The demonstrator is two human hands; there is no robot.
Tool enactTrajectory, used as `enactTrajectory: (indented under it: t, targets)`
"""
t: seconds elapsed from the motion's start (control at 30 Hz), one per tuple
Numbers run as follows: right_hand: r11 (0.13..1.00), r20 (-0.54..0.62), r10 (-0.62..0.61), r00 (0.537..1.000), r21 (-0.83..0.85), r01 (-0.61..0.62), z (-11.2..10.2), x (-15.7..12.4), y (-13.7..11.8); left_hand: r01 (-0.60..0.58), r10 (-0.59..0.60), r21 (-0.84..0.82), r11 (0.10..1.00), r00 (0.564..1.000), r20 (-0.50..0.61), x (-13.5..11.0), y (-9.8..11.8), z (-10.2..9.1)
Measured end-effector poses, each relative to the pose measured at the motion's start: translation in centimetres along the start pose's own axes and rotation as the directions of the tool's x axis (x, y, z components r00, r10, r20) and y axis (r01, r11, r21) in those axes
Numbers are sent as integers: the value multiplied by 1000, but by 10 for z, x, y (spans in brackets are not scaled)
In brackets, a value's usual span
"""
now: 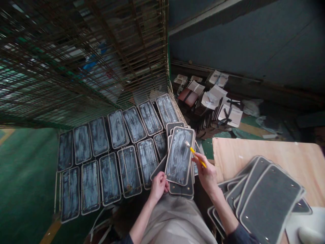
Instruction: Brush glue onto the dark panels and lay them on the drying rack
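A dark rectangular panel (179, 157) with rounded corners and a pale border lies before me, streaked with whitish coating. My left hand (159, 185) pinches its lower left corner. In my right hand (207, 171) is a yellow-handled brush (196, 156), its bristles on or just above the panel's upper right part. Beneath this panel are more dark panels (181, 189), partly hidden. To the left, similar streaked panels (131, 169) lie in two rows on a wire rack (58, 195).
Tall wire mesh racks (83, 61) rise at the upper left. A wooden board (233, 152) at right bears a fanned stack of dark panels (270, 200). Tied bundles of pale pieces (215, 96) sit on the floor by the wall (254, 47). The floor (27, 179) is green.
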State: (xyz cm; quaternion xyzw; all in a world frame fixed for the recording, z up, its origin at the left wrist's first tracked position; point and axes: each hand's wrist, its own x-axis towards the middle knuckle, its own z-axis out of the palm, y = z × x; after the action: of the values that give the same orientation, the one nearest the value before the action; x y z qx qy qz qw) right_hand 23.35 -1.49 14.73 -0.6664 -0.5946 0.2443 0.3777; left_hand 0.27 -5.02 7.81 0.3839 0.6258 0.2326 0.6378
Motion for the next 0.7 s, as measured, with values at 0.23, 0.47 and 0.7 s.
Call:
enactTrajectory:
  t: [0.23,0.47,0.7]
  targets:
    - [998,123,30,992,-62,-23,9,-52,-1,16,-17,-35,999,1000,-26,-4,2,3]
    - [985,185,161,969,36,-170,3,-102,-38,-17,17,-18,1000,1000,-18,-7,-4,1]
    - [994,-51,102,994,33,-100,4,-93,-36,-172,172,35,985,985,-2,-18,18,-16]
